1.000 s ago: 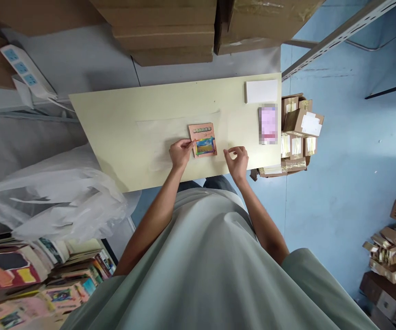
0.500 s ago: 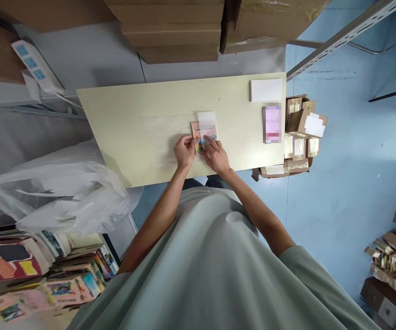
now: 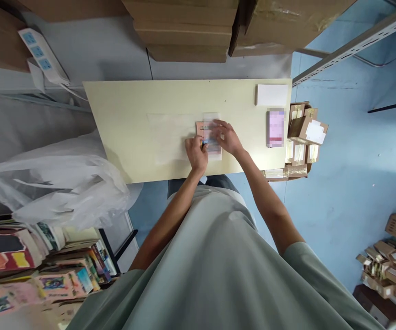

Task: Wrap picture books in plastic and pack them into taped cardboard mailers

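A small booklet with an orange-pink cover (image 3: 200, 127) lies on the cream tabletop in front of me. A whitish, see-through sheet (image 3: 214, 156) covers its right part and reaches past its edges. My left hand (image 3: 197, 152) is closed at the booklet's lower left, fingers curled and thumb against the cover. Over the sheet's right side is my right hand (image 3: 228, 136), its fingers bent and apart, slightly smeared by motion. Whether its fingertips pinch the sheet is unclear. A faint clear film (image 3: 170, 137) lies flat to the left, partly under my left wrist.
At the table's (image 3: 125, 105) right end are a white stack (image 3: 272, 95) and a pixelated pink item (image 3: 276, 128). Small cartons (image 3: 309, 130) are piled beyond that edge. A plastic bag (image 3: 63, 188) hangs at the left, above stacked books (image 3: 77, 270). Large boxes (image 3: 187, 27) stand behind.
My right hand has moved up and off the lower part of the sheet. The left hand has turned inward over the booklet's lower part. The view has shifted slightly.
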A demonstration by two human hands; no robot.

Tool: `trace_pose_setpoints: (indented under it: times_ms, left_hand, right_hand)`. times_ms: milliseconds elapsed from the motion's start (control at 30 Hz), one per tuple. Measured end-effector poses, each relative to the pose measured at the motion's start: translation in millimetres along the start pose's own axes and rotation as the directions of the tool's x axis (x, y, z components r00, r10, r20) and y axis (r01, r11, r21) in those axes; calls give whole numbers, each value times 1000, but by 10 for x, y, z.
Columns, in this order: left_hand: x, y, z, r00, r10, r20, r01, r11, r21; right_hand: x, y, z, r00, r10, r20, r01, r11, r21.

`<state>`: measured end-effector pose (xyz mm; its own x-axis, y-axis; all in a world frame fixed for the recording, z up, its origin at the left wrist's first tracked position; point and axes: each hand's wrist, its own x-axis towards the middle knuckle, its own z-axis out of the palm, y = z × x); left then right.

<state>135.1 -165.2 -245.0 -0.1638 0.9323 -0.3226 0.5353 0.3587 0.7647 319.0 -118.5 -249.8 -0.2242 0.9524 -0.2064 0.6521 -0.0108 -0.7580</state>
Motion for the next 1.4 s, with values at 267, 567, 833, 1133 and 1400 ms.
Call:
trace_pose_setpoints:
  times_ms: [267, 567, 833, 1133, 1400]
  left_hand:
    - [-208, 411, 455, 981, -147, -123, 160, 982, 102]
    - [-204, 416, 245, 989, -119, -91, 126, 989, 79]
    - [-361, 174, -22, 994, -13, -112, 1, 994, -113]
    - [-675, -80, -254, 988, -49, -149, 30, 992, -125]
    - [-519, -270, -328, 917, -392, -73, 396, 916, 56]
  right_hand:
    - [203, 100, -39, 997, 18, 78, -11, 995, -102]
    - [145, -69, -324, 972, -137, 191, 181, 955, -236]
    - [534, -290, -536, 926, -200, 321, 268, 946, -181]
    - [1019, -678, -513, 880, -165, 446, 283, 935, -214]
    - [1189, -693, 40, 953, -47, 301, 117, 968, -220]
